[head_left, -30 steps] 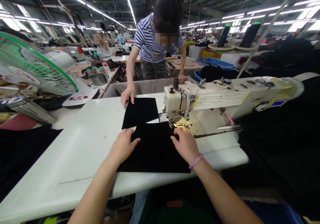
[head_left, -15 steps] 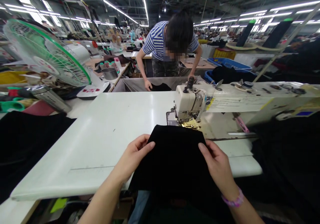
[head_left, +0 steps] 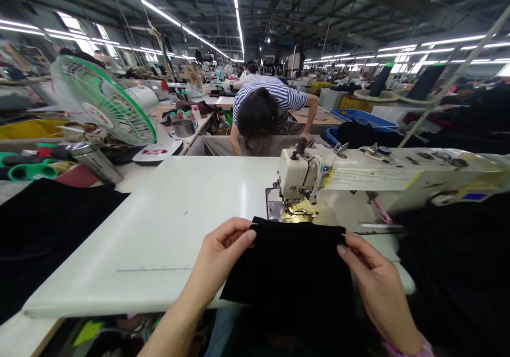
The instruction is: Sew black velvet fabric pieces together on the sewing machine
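A piece of black fabric (head_left: 292, 264) hangs over the near edge of the white sewing table (head_left: 167, 224), just in front of the sewing machine's needle head (head_left: 297, 179). My left hand (head_left: 223, 256) pinches its upper left corner between thumb and fingers. My right hand (head_left: 376, 282) pinches its upper right corner. The fabric's top edge lies close to the brass presser foot plate (head_left: 298, 211).
Across the table a person in a striped shirt (head_left: 266, 107) bends low into a grey fabric bin (head_left: 223, 144). A green-rimmed fan (head_left: 103, 99) stands at the left. Black cloth piles lie at the far left (head_left: 43, 224) and at the right (head_left: 458, 261).
I lifted the black fabric off the table and pulled it toward me, then squared its top edge. The other person took away the second black piece and bent down into the bin.
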`<state>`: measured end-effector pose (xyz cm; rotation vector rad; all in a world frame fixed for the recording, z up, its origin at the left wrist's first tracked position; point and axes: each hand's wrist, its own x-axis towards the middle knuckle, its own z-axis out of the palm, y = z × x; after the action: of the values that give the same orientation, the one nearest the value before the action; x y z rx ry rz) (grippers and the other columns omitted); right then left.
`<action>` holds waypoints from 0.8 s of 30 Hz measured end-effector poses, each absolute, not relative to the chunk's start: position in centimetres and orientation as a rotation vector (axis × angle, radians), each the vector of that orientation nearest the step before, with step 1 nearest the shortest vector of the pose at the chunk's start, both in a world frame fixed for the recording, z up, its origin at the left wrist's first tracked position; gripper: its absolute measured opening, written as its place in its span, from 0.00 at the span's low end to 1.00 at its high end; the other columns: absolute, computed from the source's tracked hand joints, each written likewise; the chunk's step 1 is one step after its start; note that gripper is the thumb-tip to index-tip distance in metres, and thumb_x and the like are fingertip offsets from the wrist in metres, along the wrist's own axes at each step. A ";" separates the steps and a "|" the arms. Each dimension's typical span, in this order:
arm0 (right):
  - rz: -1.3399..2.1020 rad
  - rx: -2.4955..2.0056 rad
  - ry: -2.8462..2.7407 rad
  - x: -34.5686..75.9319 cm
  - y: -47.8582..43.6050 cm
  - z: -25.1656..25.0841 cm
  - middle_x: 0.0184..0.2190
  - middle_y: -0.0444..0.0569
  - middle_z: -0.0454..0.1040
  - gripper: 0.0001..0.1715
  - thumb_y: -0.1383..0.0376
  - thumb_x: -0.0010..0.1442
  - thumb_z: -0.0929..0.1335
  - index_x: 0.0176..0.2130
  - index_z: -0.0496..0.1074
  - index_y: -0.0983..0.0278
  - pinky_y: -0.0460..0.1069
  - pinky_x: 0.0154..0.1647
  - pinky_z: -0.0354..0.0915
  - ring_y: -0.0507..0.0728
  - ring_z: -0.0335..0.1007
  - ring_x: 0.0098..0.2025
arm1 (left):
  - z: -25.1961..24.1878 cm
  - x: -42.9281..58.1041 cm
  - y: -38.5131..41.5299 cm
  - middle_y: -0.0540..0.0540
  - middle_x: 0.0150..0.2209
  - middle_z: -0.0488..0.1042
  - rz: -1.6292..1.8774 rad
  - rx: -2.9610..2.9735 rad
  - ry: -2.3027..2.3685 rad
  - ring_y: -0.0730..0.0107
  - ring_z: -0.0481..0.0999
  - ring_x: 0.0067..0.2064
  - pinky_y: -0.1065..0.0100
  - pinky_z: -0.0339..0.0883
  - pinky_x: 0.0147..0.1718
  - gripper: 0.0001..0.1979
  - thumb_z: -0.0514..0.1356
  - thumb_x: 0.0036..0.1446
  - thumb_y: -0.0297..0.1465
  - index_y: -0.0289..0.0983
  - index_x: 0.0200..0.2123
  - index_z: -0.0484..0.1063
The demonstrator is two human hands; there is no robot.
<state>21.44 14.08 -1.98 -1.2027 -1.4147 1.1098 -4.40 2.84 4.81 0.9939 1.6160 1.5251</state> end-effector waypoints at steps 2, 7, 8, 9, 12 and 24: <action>1.052 -1.233 -1.381 20.7 13.8 -1.4 0.46 0.53 0.81 0.24 0.48 0.47 0.76 0.37 0.82 0.62 0.61 0.58 0.67 0.67 0.76 0.50 | 5.2 -4.0 2.8 0.46 0.38 0.79 1.582 1.026 1.642 0.66 0.75 0.37 0.68 0.74 0.35 0.11 0.65 0.54 0.40 0.38 0.30 0.81; 1.014 -1.236 -1.312 19.7 13.3 -0.6 0.44 0.53 0.81 0.24 0.47 0.46 0.77 0.34 0.82 0.63 0.60 0.59 0.66 0.66 0.75 0.49 | 5.2 -3.7 2.6 0.46 0.40 0.81 1.696 0.889 1.662 0.65 0.76 0.38 0.69 0.74 0.32 0.11 0.69 0.50 0.41 0.39 0.31 0.83; 1.076 -1.219 -1.268 19.8 13.3 -0.6 0.45 0.53 0.81 0.25 0.47 0.46 0.77 0.36 0.82 0.63 0.60 0.61 0.64 0.66 0.75 0.50 | 5.1 -3.7 2.5 0.45 0.39 0.81 1.715 0.842 1.662 0.65 0.76 0.37 0.69 0.74 0.32 0.11 0.70 0.49 0.41 0.38 0.30 0.83; 1.153 -1.198 -1.211 19.9 13.4 -0.7 0.45 0.52 0.81 0.25 0.47 0.44 0.78 0.36 0.82 0.62 0.60 0.63 0.62 0.65 0.74 0.51 | 4.9 -3.8 2.5 0.45 0.39 0.81 1.731 0.801 1.657 0.66 0.76 0.36 0.69 0.74 0.33 0.12 0.71 0.47 0.40 0.38 0.30 0.83; 1.346 -1.138 -1.046 20.2 13.5 -0.8 0.45 0.49 0.81 0.28 0.49 0.39 0.81 0.37 0.82 0.61 0.60 0.65 0.59 0.65 0.73 0.54 | 4.4 -4.0 2.3 0.45 0.37 0.82 1.756 0.731 1.596 0.68 0.77 0.36 0.70 0.74 0.36 0.12 0.73 0.45 0.39 0.38 0.30 0.84; 1.367 -1.128 -0.978 20.2 13.5 0.0 0.43 0.47 0.83 0.29 0.50 0.34 0.83 0.37 0.84 0.60 0.47 0.55 0.69 0.61 0.76 0.51 | 4.5 -3.9 2.3 0.46 0.34 0.82 1.816 0.513 1.515 0.72 0.76 0.33 0.73 0.72 0.36 0.17 0.76 0.39 0.41 0.37 0.32 0.84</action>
<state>20.24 13.53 0.03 -1.1278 -0.9781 1.3666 -3.91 2.27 4.51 0.5134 1.5153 1.8163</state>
